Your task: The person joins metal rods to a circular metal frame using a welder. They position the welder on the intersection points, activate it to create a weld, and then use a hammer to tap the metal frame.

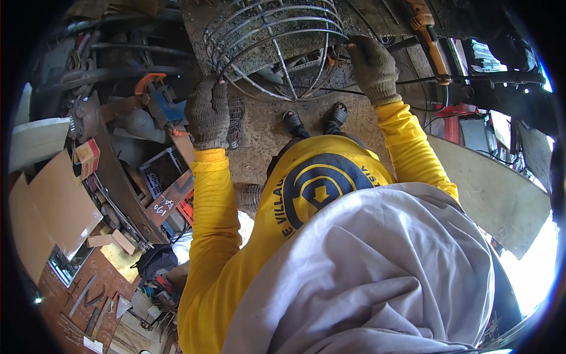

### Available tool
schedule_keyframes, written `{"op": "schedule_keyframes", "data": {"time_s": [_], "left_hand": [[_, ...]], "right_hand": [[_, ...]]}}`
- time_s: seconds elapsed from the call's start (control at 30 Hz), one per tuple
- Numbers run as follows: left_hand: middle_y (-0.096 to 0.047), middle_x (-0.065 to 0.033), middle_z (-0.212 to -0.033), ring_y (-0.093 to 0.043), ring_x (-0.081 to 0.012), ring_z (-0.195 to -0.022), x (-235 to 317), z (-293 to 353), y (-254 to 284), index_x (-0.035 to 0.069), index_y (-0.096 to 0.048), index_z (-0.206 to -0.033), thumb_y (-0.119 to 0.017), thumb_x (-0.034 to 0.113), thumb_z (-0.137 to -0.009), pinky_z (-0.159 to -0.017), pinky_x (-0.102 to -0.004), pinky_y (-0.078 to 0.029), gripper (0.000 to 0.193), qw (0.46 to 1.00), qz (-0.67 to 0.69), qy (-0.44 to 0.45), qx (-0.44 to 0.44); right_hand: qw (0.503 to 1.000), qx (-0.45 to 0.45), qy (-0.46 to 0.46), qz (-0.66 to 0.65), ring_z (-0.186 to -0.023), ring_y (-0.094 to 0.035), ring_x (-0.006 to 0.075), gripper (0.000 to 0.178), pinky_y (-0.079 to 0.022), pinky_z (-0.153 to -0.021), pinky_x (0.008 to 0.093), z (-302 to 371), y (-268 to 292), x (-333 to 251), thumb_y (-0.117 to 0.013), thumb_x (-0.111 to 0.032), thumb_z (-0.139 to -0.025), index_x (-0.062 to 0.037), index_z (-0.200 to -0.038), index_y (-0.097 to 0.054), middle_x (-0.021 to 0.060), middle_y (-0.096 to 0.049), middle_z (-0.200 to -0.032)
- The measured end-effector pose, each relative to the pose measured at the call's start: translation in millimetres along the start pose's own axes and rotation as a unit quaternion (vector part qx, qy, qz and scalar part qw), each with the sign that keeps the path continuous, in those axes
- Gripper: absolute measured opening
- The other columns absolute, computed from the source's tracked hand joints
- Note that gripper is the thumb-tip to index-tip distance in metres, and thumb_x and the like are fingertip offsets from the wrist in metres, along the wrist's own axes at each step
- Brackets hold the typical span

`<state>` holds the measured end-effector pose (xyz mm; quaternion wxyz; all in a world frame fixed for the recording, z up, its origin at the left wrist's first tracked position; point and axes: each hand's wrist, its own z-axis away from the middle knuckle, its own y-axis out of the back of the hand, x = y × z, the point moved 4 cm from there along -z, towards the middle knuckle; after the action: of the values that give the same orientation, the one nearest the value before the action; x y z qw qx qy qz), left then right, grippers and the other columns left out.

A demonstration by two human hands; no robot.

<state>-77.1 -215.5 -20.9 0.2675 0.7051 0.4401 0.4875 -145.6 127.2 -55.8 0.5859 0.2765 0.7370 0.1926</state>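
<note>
A cage of bent metal rods [280,59], with several curved rings joined by crossing ribs, rests at the edge of a dark, littered workbench [197,29]. My left hand [209,112], in a grey-brown knit glove, is closed at the cage's left near side. On the opposite side my right hand [375,69], gloved alike, grips the end of the outer ring. Both hands' fingertips are partly hidden by the gloves and rods. The cage's far part runs out of the picture at the top.
An orange power tool [435,53] with a cord lies on the right. At left are a blue vise [167,109], a plastic crate [160,171] and cardboard [65,206]. Hand tools [94,295] lie on a brown board. A large pale sheet [489,183] leans at right.
</note>
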Motion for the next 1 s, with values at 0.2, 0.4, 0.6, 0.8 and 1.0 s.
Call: {"op": "schedule_keyframes", "data": {"time_s": [0.2,0.4,0.6,0.8,1.0], "left_hand": [[-0.072,-0.0167,-0.096,-0.068,-0.0364,-0.089,-3,1,-4,0.004,-0.070,-0.107,-0.065,0.026,-0.098,-0.079,-0.0425,-0.052,0.024,1.000,0.021,0.011,0.000],[-0.073,-0.0161,-0.100,-0.068,-0.0352,-0.091,-10,2,-8,0.004,-0.070,-0.108,-0.063,0.026,-0.099,-0.081,-0.0414,-0.052,0.024,1.000,0.018,0.017,0.004],[-0.073,-0.0155,-0.098,-0.069,-0.0339,-0.089,-7,0,-8,0.004,-0.070,-0.106,-0.063,0.024,-0.099,-0.079,-0.0407,-0.052,0.023,1.000,0.022,0.018,-0.002],[-0.072,-0.0150,-0.095,-0.068,-0.0338,-0.086,-11,6,-11,0.004,-0.071,-0.104,-0.064,0.024,-0.098,-0.077,-0.0400,-0.052,0.022,1.000,0.010,-0.007,0.023],[-0.073,-0.0151,-0.097,-0.069,-0.0334,-0.088,-13,8,-14,0.004,-0.071,-0.104,-0.064,0.023,-0.097,-0.079,-0.0396,-0.052,0.022,0.999,0.003,-0.008,0.043]], "right_hand": [[1.000,-0.007,-0.019,-0.010,-0.089,-0.072,0.0307,0.024,-0.055,-0.080,0.0385,-3,-4,7,-0.065,-0.029,-0.094,-0.0103,-0.107,-0.073,0.0127,-0.074,-0.090],[1.000,0.002,0.008,-0.002,-0.085,-0.073,0.0297,0.022,-0.056,-0.076,0.0370,-4,-5,6,-0.065,-0.026,-0.095,-0.0082,-0.105,-0.072,0.0128,-0.074,-0.088],[0.999,-0.014,0.014,-0.031,-0.083,-0.073,0.0297,0.021,-0.056,-0.073,0.0364,-4,-3,5,-0.065,-0.024,-0.095,-0.0058,-0.103,-0.072,0.0144,-0.074,-0.086],[0.999,-0.023,-0.007,-0.037,-0.084,-0.073,0.0293,0.021,-0.056,-0.074,0.0361,-4,-4,7,-0.066,-0.023,-0.094,-0.0052,-0.104,-0.072,0.0143,-0.074,-0.087],[0.997,-0.019,-0.019,-0.068,-0.086,-0.074,0.0276,0.021,-0.057,-0.076,0.0353,-3,-8,13,-0.066,-0.022,-0.094,-0.0050,-0.105,-0.072,0.0140,-0.075,-0.090]]}}
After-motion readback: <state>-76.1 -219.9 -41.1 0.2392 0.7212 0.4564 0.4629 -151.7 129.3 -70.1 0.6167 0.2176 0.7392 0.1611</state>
